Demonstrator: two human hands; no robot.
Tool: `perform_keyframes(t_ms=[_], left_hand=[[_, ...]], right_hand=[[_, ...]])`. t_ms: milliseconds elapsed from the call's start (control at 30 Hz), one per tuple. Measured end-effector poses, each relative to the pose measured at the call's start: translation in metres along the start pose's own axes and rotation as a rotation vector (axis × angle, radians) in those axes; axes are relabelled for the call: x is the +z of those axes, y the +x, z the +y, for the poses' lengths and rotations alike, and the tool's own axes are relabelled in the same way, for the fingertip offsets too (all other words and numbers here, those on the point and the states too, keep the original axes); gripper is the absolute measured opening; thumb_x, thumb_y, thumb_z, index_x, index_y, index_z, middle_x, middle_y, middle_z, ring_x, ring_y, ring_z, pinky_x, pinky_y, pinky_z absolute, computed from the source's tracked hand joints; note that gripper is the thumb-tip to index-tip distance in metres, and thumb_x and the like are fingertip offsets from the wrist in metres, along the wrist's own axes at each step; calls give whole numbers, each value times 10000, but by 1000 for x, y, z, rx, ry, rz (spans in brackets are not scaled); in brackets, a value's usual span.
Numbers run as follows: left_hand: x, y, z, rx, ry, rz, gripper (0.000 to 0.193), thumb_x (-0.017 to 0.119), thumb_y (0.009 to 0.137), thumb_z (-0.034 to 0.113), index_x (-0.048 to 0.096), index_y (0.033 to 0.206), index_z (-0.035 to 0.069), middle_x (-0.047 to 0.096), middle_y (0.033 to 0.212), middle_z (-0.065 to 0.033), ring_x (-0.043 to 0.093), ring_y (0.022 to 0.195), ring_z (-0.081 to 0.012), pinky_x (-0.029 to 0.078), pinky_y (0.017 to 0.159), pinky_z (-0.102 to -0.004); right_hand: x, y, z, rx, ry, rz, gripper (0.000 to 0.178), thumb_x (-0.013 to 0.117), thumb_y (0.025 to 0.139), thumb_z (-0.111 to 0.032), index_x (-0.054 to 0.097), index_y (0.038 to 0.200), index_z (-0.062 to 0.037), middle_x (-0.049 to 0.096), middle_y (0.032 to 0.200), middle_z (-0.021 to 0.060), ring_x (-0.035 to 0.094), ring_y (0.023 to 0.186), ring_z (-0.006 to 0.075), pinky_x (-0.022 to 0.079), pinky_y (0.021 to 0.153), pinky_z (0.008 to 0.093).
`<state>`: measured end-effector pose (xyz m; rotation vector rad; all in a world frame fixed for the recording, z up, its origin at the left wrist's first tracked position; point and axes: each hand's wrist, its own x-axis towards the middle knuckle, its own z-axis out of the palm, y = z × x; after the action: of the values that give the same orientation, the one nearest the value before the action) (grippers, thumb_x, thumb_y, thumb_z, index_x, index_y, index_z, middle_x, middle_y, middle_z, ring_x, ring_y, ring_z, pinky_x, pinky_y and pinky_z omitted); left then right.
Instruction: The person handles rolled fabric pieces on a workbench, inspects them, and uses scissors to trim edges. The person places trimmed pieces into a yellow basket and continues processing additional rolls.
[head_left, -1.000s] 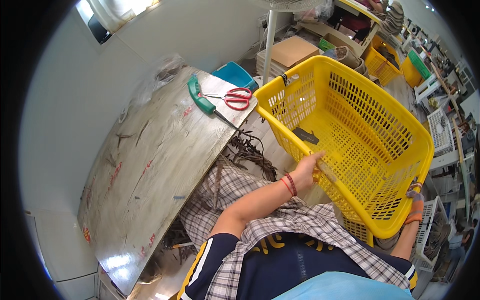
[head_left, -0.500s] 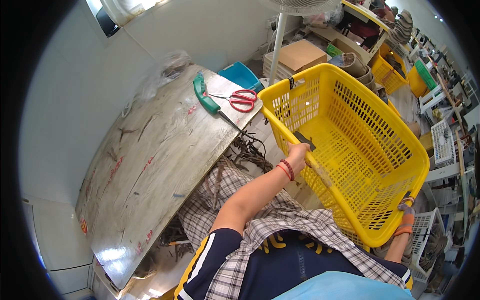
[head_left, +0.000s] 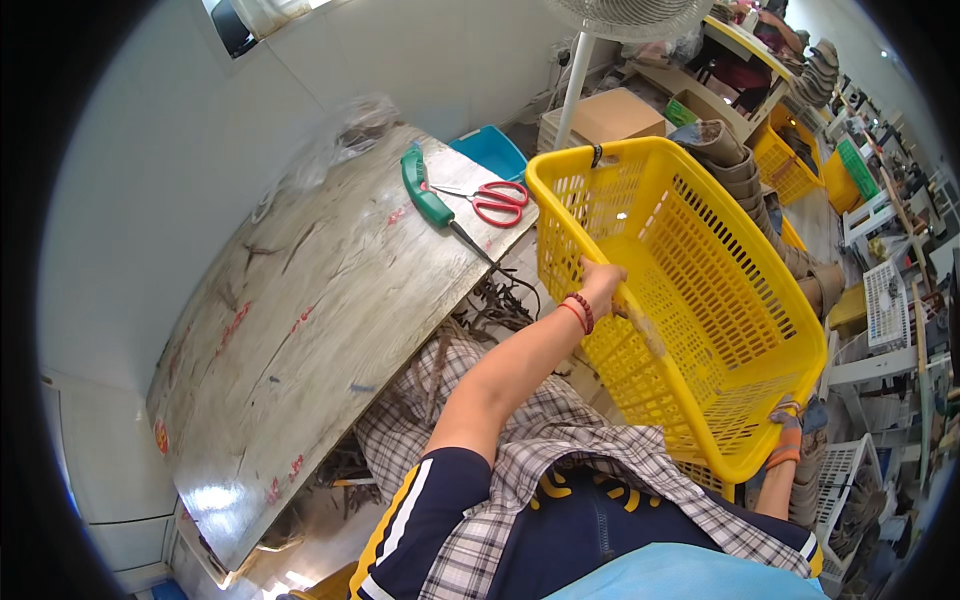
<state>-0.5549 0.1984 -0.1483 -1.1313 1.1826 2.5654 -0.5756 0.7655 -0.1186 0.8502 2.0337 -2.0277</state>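
Note:
A large yellow plastic basket (head_left: 690, 265) with slotted walls is tilted in front of me, its inside facing up and to the right. I see nothing lying in it. My left hand (head_left: 603, 285), bare with red bands at the wrist, is closed over the basket's near long rim. At the basket's right end, my right hand (head_left: 787, 432) wears an orange and grey glove and grips the rim; its fingers are partly hidden. On the table to the left lie a green corded hand tool (head_left: 426, 190) and red-handled scissors (head_left: 499, 203), both apart from my hands.
The worn wooden table (head_left: 290, 320) fills the left, its edge close to my left arm. Beyond the basket stand a fan (head_left: 575, 85), a blue bin (head_left: 492, 153) and a cardboard box (head_left: 610, 117). Stacked brown-grey pieces (head_left: 735, 170) line the basket's far side. A white crate (head_left: 845, 480) sits at right.
The basket's right end has swung left and slightly down, with both hands still on its rim. More of the stacked pieces behind it shows. A dark patch beside my left hand no longer shows.

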Motion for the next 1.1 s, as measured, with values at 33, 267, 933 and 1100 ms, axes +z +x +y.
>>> perform_keyframes(t_ms=[33,267,933,1100], left_hand=[[5,-11,9,7,47,4,828,545,817,-14,21,1443,125,465,1196,-204,602,941,-321,565,672,-455],[3,-49,35,211,65,38,702,562,810,-7,167,1382,86,541,1111,-176,613,900,-290,546,648,-441],[34,-176,-11,624,-342,-334,688,502,742,-121,204,1327,84,499,1204,-133,570,1076,-249,493,918,-369],[28,-204,-22,701,-401,-367,692,523,759,-121,225,1343,99,488,1214,-97,546,1084,-215,467,933,-361]], right_hand=[[-3,2,6,64,9,23,73,575,846,-15,607,790,18,636,836,140,583,698,310,548,675,422],[26,-29,40,120,169,6,125,567,797,48,558,917,14,607,903,165,572,746,337,544,708,431],[23,-191,-57,-239,296,-408,334,546,745,-47,495,1071,5,574,1025,138,593,903,299,524,780,387],[31,-210,-70,-358,261,-437,367,550,761,-71,494,1116,5,579,1067,144,598,933,296,524,791,389]])
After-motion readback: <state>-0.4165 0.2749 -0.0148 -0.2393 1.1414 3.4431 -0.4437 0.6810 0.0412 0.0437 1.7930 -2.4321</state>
